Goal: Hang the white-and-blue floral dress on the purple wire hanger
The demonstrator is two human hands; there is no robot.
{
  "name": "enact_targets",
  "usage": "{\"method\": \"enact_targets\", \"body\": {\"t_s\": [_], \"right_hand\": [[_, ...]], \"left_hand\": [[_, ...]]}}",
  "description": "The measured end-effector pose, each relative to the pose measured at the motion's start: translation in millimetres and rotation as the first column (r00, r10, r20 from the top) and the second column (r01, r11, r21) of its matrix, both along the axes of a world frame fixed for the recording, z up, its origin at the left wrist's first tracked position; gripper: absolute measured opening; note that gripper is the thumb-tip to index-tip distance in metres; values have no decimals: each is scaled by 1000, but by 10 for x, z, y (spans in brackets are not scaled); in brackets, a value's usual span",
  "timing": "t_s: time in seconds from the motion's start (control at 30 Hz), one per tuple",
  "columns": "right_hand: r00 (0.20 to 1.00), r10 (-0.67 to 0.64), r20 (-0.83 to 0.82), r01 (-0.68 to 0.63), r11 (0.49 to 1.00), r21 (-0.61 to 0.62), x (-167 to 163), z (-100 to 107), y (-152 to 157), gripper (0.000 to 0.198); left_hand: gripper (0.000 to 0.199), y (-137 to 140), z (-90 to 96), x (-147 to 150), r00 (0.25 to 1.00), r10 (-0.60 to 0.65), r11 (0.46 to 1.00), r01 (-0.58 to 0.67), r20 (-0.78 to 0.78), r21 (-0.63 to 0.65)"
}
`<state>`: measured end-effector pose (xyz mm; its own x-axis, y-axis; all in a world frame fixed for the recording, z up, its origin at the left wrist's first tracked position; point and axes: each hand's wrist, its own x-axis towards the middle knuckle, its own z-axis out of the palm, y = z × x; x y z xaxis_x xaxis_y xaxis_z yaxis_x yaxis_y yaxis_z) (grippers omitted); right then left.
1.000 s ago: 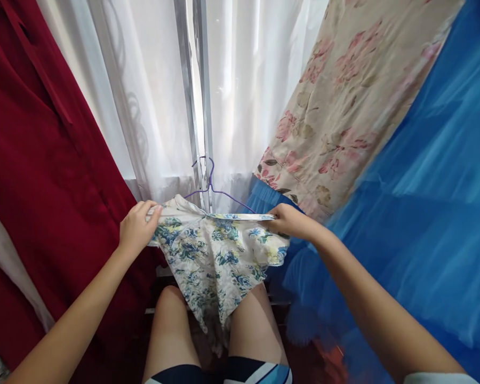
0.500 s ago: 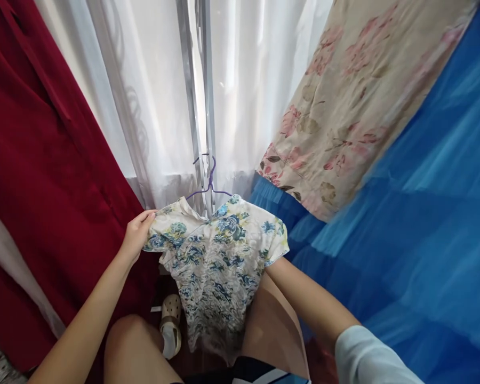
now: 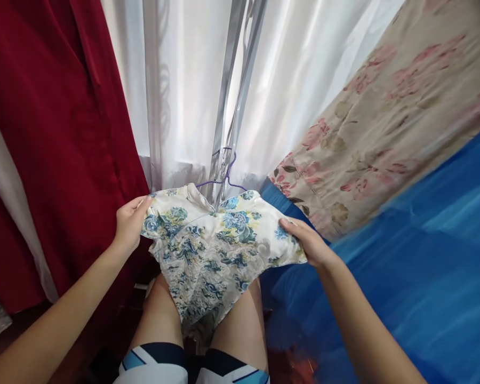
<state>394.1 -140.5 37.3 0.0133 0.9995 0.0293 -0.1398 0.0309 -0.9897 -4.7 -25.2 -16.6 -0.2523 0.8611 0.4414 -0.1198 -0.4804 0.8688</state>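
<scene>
A white blouse (image 3: 220, 250) with blue and green flowers hangs spread in front of me on a purple hanger (image 3: 231, 170). My left hand (image 3: 131, 221) pinches the blouse's left sleeve at the shoulder. On the other side my right hand (image 3: 306, 240) is closed on the right sleeve, thumb on top of the cloth. The fabric is stretched sideways between both hands, and its lower part droops over my legs (image 3: 240, 330). Only the hanger's hook and upper arms show at the neckline; the rest is inside the blouse.
White curtains (image 3: 188, 96) with grey ribbons (image 3: 240, 69) hang behind the blouse. A dark red cloth (image 3: 64, 133) hangs at the left. To the right are a beige floral cloth (image 3: 368, 128) and a blue, gauzy fabric (image 3: 404, 288).
My right hand has come out from behind the right sleeve and now grips it from the front. The blouse is pulled wider, and the view has shifted left, with both thighs now visible.
</scene>
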Motion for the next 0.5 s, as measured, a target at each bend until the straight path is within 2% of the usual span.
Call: {"method": "enact_targets", "body": {"t_s": [0.07, 0.17, 0.23, 0.3, 0.4, 0.5], "right_hand": [[999, -47, -7, 47, 998, 43, -14, 119, -69, 41], [981, -152, -120, 161, 985, 66, -96, 229, -146, 38], [961, -211, -177, 221, 974, 40, -149, 253, -210, 38], [950, -252, -182, 265, 963, 48, -197, 232, -319, 39], [955, -285, -82, 294, 946, 134, -293, 113, -597, 38], [967, -219, 133, 186, 957, 225, -452, -15, -970, 30]], "left_hand": [[52, -86, 107, -26, 989, 29, 994, -13, -146, 107], [62, -253, 179, -70, 915, 110, 970, -14, -388, 242], [74, -381, 184, -97, 834, 188, 958, -40, -518, 284], [88, -507, 204, -113, 716, 311, 930, -93, -625, 356], [101, -647, 286, -87, 551, 486, 844, -94, -678, 528], [105, -670, 316, 47, 471, 531, 795, 13, -705, 607]]}}
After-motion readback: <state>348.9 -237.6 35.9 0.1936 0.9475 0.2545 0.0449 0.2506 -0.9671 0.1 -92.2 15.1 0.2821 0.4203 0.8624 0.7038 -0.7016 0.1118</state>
